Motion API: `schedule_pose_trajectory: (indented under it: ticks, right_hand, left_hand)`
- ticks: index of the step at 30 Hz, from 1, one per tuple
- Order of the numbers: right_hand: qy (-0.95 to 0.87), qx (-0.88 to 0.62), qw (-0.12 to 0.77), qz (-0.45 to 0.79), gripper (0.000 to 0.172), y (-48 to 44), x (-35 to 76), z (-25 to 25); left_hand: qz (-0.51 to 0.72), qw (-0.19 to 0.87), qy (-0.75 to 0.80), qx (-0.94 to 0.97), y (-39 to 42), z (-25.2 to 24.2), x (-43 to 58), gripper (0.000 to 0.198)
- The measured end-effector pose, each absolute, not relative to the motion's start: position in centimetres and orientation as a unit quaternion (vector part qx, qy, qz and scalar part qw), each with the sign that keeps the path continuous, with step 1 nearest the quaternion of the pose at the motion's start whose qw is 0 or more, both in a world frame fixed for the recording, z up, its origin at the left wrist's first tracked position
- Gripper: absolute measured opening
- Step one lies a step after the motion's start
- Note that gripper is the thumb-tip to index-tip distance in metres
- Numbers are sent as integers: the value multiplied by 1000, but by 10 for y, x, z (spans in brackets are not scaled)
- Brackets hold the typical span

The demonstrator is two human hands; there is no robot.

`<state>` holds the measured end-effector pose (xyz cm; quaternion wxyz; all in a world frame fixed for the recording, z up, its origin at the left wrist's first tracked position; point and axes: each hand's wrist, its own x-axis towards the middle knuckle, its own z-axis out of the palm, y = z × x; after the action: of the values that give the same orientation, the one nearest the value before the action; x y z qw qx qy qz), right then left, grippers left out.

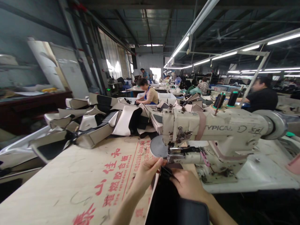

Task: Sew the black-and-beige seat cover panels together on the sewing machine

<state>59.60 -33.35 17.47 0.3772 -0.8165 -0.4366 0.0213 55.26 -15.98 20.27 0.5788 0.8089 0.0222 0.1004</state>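
Note:
A black bag piece [164, 200] with a pale edge hangs in front of the sewing machine [220, 128], its top end close below the machine's arm. My left hand [147, 173] pinches at the upper left edge of this piece, thumb against fingers. Gripping the same piece from the right is my right hand [188, 184], fingers curled round its folded top and partly hidden by it. A smooth dark flap [193, 211] lies below my right wrist. Both hands are just in front of the machine's needle end, whose stitching point is hard to make out.
A plywood board [82, 178] with red print spreads to the left. Behind it are piled several cream and black bag pieces [96, 125]. Thread spools [232, 99] stand behind the machine. One co-worker [150, 93] sits ahead, another [263, 93] at right.

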Motion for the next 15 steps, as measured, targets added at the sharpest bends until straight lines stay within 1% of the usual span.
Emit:
schedule_pose_trajectory:
  ticks: [2, 5, 7, 9, 11, 13, 14, 15]
  right_hand:
    - [-437, -818, 372, 26, 24, -332, 597, 177]
    - [-437, -824, 358, 40, 25, -331, 597, 182]
    - [-437, -826, 354, 48, 27, -332, 598, 187]
    - [-446, -816, 363, 64, 28, -338, 602, 192]
    - [-451, -800, 387, 79, 31, -352, 611, 192]
    - [-393, -827, 400, 34, 29, -372, 626, 184]
    - [-331, -862, 382, -19, 30, -383, 635, 176]
    - [-258, -898, 348, -81, 35, -394, 644, 167]
  left_hand:
    - [94, 602, 5, 793, -158, 202, 551, 29]
    - [102, 614, 29, 782, -158, 202, 548, 33]
    - [123, 584, 33, 801, -159, 206, 548, 33]
    - [139, 536, 2, 833, -159, 213, 548, 27]
    - [127, 517, -32, 846, -157, 219, 547, 22]
    - [96, 532, -41, 840, -155, 221, 543, 20]
    - [84, 541, -36, 836, -154, 220, 541, 20]
    - [78, 545, -31, 834, -154, 217, 538, 20]
